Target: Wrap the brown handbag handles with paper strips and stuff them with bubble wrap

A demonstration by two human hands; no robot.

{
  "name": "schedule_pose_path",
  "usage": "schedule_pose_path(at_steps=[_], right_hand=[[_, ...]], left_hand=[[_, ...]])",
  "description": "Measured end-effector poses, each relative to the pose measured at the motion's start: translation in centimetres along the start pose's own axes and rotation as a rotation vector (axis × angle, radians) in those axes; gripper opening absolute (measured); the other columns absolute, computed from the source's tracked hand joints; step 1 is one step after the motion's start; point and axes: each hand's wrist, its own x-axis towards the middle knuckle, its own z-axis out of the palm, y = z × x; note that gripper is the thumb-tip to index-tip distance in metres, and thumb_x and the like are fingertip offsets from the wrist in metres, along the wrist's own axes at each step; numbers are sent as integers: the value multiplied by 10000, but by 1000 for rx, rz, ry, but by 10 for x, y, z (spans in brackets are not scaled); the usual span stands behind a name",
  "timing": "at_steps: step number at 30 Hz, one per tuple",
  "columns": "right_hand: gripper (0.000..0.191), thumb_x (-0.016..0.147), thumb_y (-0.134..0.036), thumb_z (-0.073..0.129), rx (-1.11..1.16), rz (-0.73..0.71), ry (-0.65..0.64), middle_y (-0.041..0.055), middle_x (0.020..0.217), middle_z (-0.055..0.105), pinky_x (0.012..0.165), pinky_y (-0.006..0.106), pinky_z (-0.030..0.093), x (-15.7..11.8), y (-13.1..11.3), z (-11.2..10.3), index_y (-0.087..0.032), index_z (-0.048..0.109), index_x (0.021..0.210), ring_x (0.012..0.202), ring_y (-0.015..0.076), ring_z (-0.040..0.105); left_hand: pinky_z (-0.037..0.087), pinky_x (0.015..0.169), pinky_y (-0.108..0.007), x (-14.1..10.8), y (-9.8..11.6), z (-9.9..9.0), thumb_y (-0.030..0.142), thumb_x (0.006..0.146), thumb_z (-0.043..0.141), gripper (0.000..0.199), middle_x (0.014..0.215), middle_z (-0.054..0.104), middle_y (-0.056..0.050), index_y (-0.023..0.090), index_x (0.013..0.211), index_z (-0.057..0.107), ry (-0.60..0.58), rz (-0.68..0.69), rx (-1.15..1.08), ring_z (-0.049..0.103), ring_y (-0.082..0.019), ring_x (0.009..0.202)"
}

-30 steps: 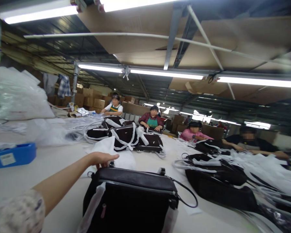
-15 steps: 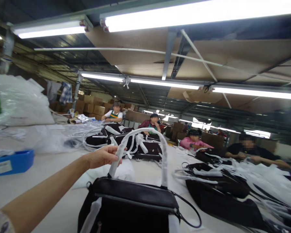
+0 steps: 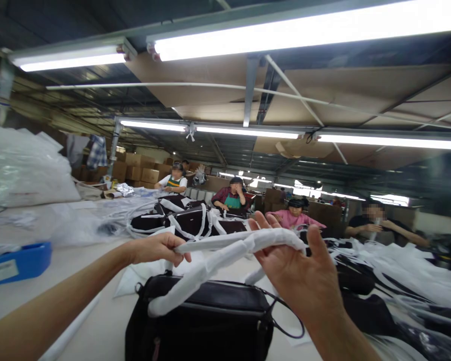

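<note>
A dark handbag (image 3: 199,326) stands upright on the table before me, its handles wrapped in white paper. My left hand (image 3: 160,249) pinches one wrapped handle (image 3: 210,242) above the bag's left end. The other wrapped handle (image 3: 206,268) rises from the bag's front and runs up to the right. My right hand (image 3: 298,271) has its palm turned up and its fingers stretched out, thumb apart. The upper ends of the handles lie across its palm and fingers, which are not closed around them. A thin dark strap (image 3: 291,321) loops out at the bag's right end.
More dark handbags with white wrapping (image 3: 188,218) lie heaped beyond my bag. White wrapping strips (image 3: 406,271) cover more bags on the right. A blue bin (image 3: 26,263) and a large clear plastic sack (image 3: 26,165) stand left. Several people sit across the table.
My right hand has come into view beneath the handles. The front handle has been raised, and both handles now lean right over the bag. My left hand stays on its handle.
</note>
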Motion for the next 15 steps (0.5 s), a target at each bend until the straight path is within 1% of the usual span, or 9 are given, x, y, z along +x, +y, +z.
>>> schedule_pose_path(at_steps=[2,4,5,6,7,8,10,13,15], right_hand=[[406,996,-460,392,47,40,117,69,1007,760,944,385,546,10,-10,8,-214,702,909,1075,208,676],[396,1028,-342,358,60,95,160,44,822,750,860,327,571,22,-16,13,-187,683,863,912,173,713],[397,1037,-329,348,54,120,146,38,777,740,823,307,577,27,-19,15,-171,675,877,856,164,717],[398,1043,-336,342,39,144,117,40,766,738,794,296,578,32,-20,17,-153,669,911,825,161,718],[402,1047,-352,340,13,167,89,47,767,740,770,292,579,37,-21,19,-135,663,951,806,163,719],[405,1047,-365,342,-17,186,73,54,767,742,750,293,579,42,-21,21,-116,657,994,790,169,718],[408,1045,-368,353,-76,210,75,57,760,745,719,295,574,48,-22,22,-84,646,1077,758,178,715],[436,1050,-365,342,-148,200,83,62,816,760,700,278,563,54,-28,18,-63,638,1152,756,170,712],[454,1056,-370,320,-177,173,65,67,885,769,722,269,563,55,-37,12,-67,643,1157,813,162,720]], left_hand=[[463,736,-284,-1,11,-2,283,664,726,218,734,700,0,221,863,789,-80,-48,11,619,-212,759],[479,800,-314,1,33,-3,285,629,751,323,898,747,-24,212,941,788,-176,-72,-1,649,-275,900],[478,844,-334,4,48,-3,297,625,753,400,1020,749,-36,207,1014,773,-204,-51,-31,640,-311,999],[470,885,-351,9,62,-2,313,630,754,472,1120,732,-47,198,1087,747,-201,-2,-73,615,-338,1089],[464,907,-367,17,76,0,343,642,746,518,1176,714,-66,176,1132,723,-191,76,-133,593,-356,1141],[464,910,-378,26,87,3,363,653,745,540,1182,709,-87,149,1147,707,-213,140,-174,586,-365,1153],[484,866,-399,47,99,13,356,659,774,531,1088,730,-115,121,1126,686,-320,178,-192,625,-365,1077],[518,727,-393,75,95,35,313,669,826,494,867,745,-82,150,1098,640,-519,52,-159,689,-313,842],[526,648,-362,85,91,50,338,718,810,418,788,734,-64,153,1046,629,-581,18,-215,688,-265,721]])
